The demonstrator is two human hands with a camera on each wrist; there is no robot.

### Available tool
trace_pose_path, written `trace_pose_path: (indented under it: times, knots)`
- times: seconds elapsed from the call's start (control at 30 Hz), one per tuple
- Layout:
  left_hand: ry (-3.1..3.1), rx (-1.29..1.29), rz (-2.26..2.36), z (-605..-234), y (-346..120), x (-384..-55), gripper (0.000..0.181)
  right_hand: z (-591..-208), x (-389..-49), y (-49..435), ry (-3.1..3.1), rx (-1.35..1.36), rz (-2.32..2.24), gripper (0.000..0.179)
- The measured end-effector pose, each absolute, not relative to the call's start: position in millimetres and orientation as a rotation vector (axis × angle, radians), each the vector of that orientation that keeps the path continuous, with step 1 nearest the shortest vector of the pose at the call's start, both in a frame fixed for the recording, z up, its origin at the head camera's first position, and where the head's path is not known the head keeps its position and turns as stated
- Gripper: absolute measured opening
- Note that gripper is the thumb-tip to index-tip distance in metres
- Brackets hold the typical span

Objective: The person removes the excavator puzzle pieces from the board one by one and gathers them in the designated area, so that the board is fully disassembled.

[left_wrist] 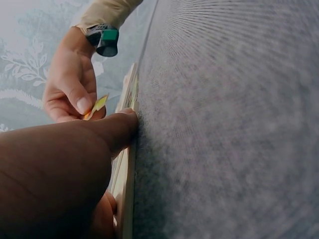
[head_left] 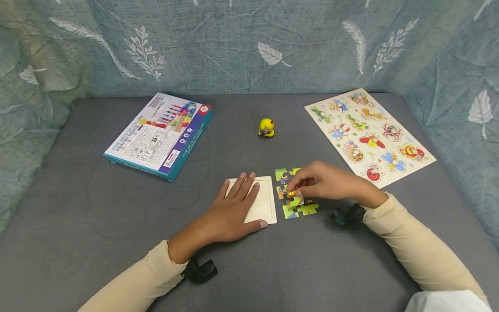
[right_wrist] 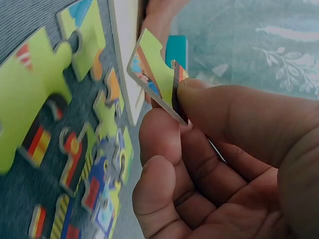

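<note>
My left hand [head_left: 230, 216] lies flat with spread fingers on a pale wooden puzzle tray [head_left: 265, 203], its thumb along the near edge. In my right hand [head_left: 327, 184] a green jigsaw piece [right_wrist: 162, 74] with orange and dark patches is pinched between thumb and fingers. The left wrist view also catches that held piece [left_wrist: 98, 105], raised above the tabletop. Several loose jigsaw pieces [head_left: 290, 212] lie right of the tray, below the right hand, which hides part of them. In the right wrist view, green, red and blue prints show on the loose pieces [right_wrist: 30, 94].
A boxed bead set [head_left: 156, 134] lies at the back left. Behind the tray stands a small yellow figurine [head_left: 267, 127]. An insect peg board [head_left: 370, 134] lies at the back right, beyond the right forearm. A leaf-patterned curtain [head_left: 241, 47] hangs behind the grey table [head_left: 117, 216].
</note>
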State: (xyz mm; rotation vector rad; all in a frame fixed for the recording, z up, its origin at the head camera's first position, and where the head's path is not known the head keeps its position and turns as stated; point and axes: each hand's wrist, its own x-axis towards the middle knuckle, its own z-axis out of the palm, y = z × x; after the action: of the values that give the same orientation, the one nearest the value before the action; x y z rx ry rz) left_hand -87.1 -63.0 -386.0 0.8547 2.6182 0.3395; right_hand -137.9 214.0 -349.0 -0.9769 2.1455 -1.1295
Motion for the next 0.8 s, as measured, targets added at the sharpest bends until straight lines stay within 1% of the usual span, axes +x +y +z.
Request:
trace_pose_path:
  times: [0.47, 0.8]
  knots:
    - [2.623, 0.864, 0.353, -384.8, -63.8, -85.7, 0.090, -346.7, -135.3, 241.1, 2.249, -0.923, -1.022, 0.023]
    - [2.624, 0.857, 0.340, -385.0, -64.1, -85.5, 0.091, -353.9, -129.9, 255.7, 2.239, -0.900, -1.033, 0.016]
